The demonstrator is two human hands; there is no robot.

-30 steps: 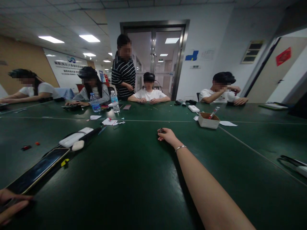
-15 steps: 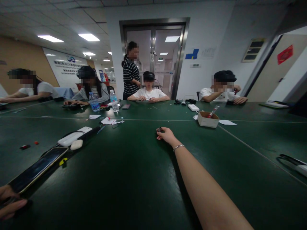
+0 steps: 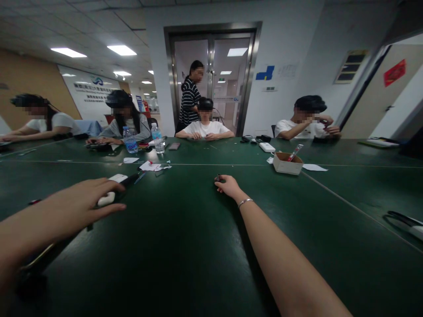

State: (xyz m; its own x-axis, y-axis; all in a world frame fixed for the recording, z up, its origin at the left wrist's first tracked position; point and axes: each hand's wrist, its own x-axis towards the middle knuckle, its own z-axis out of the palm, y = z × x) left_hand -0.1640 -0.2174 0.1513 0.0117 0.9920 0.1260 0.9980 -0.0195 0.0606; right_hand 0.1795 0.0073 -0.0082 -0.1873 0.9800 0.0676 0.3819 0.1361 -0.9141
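My left hand (image 3: 89, 200) reaches in from the left, thumb and fingers apart with nothing between them. It is over the phone, which it mostly hides, and beside a white rounded case (image 3: 106, 199). A white power bank (image 3: 118, 178) shows just past its fingertips. Near the middle of the green table (image 3: 172, 246), my right hand (image 3: 227, 185) has its fingers closed on a small dark object (image 3: 217, 178), too small to name. A silvery bracelet (image 3: 245, 203) circles the right wrist.
Farther off lie paper scraps (image 3: 150, 166), two water bottles (image 3: 157, 138) and a cardboard box (image 3: 287, 164) holding a reddish item. A white device with a black strap (image 3: 410, 226) lies at the right. Several people sit around the table; one stands behind.
My left hand has come in from the lower left corner, over the phone, and its fingers have spread. My right hand is nearly still. The standing person has shifted right.
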